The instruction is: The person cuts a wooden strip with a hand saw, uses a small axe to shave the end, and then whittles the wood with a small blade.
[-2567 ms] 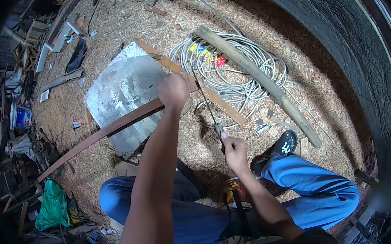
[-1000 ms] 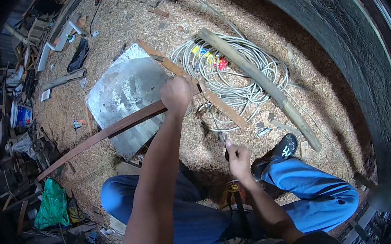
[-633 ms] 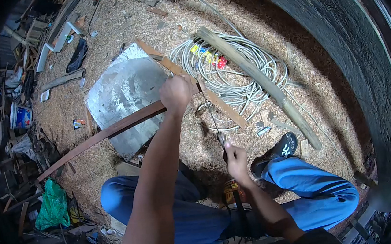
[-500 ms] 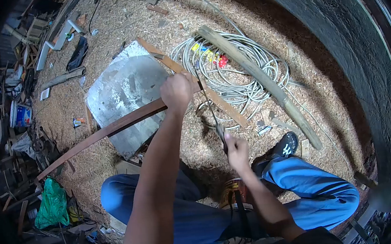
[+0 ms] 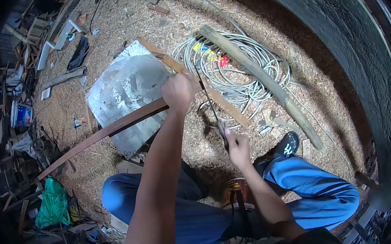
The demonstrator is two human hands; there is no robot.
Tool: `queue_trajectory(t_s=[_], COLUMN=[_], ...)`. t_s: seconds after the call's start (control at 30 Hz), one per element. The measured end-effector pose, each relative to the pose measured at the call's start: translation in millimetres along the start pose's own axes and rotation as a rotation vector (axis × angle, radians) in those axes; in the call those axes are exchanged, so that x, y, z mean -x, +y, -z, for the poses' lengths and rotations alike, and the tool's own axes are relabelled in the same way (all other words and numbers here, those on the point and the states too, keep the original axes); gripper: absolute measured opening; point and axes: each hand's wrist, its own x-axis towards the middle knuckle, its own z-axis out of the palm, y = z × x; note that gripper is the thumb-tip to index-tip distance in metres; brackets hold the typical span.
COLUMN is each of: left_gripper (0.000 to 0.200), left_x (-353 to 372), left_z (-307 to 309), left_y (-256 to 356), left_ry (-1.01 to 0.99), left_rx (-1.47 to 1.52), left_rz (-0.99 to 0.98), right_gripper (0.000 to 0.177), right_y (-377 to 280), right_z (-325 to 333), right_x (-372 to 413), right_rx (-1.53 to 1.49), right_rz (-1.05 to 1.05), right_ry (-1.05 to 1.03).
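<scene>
My left hand (image 5: 178, 91) is closed around a long reddish-brown wooden strip (image 5: 125, 122), close to its right end. The strip runs down to the lower left, passing over a worn silvery metal sheet (image 5: 128, 88). My right hand (image 5: 238, 150) grips the dark handle of a handsaw (image 5: 212, 105). Its thin blade points up and away from me, lying against the strip's right end just beyond my left fist. How deep the blade sits in the wood is too small to tell. A flat wooden board (image 5: 224, 102) lies under the blade, slanting across the ground.
Coiled grey cable (image 5: 249, 88) lies ahead to the right, with a wooden pole (image 5: 251, 65) across it. A dark curved wall (image 5: 338, 37) rises on the right. Scrap wood and a green plastic bag (image 5: 51, 202) are at the left. Wood shavings cover the ground.
Both hands keep their grips. My right hand and the saw have shifted very slightly toward the lower right; the wooden strip stays almost in place.
</scene>
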Motion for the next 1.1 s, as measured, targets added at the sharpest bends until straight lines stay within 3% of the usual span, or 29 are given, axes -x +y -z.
queue_trajectory(t_s=[0.03, 0.13, 0.27, 0.3, 0.4, 0.6, 0.67, 0.83, 1.0, 1.1], left_gripper=[0.042, 0.043, 0.046, 0.046, 0.046, 0.045, 0.046, 0.046, 0.046, 0.046], left_x=[0.8, -1.8, -2.8, -2.8, 0.2, -2.3, -2.2, -2.1, 0.4, -2.0], left_z=[1.9, 4.8, 2.0, 4.4, 8.4, 4.1, 9.3, 8.0, 9.3, 7.5], left_y=[2.1, 4.4, 3.6, 6.0, 7.2, 4.2, 5.1, 4.2, 6.0, 3.5], left_ry=[-0.035, -0.049, -0.045, -0.044, -0.038, -0.035, -0.123, -0.107, -0.115, -0.108], left_rx=[-0.003, -0.003, 0.025, 0.028, 0.021, -0.015, 0.027, 0.016, 0.02, 0.024], left_rz=[0.029, 0.055, 0.064, 0.064, 0.068, 0.044, 0.091, 0.06, 0.064, 0.047], right_gripper=[0.057, 0.058, 0.055, 0.056, 0.057, 0.061, 0.06, 0.06, 0.06, 0.061], right_y=[-12.6, -22.1, 14.4, 18.3, 32.6, -24.5, -13.3, 16.9, -32.8, -30.4], right_z=[-11.5, -18.4, -4.5, -3.6, -4.9, -14.7, -12.4, -0.2, -14.8, -17.5], right_x=[-37.9, -46.0, 22.8, 36.8, 22.7, -47.3, -22.2, 28.6, -44.5, -34.7], right_rx=[-0.064, -0.057, 0.017, -0.089, -0.051, -0.049, -0.076, -0.077, -0.022, -0.086], right_rz=[-0.072, -0.054, -0.013, -0.108, -0.048, -0.01, -0.012, -0.07, -0.07, -0.058], right_ry=[-0.031, -0.031, 0.038, 0.03, 0.018, -0.019, -0.022, 0.012, 0.005, 0.013])
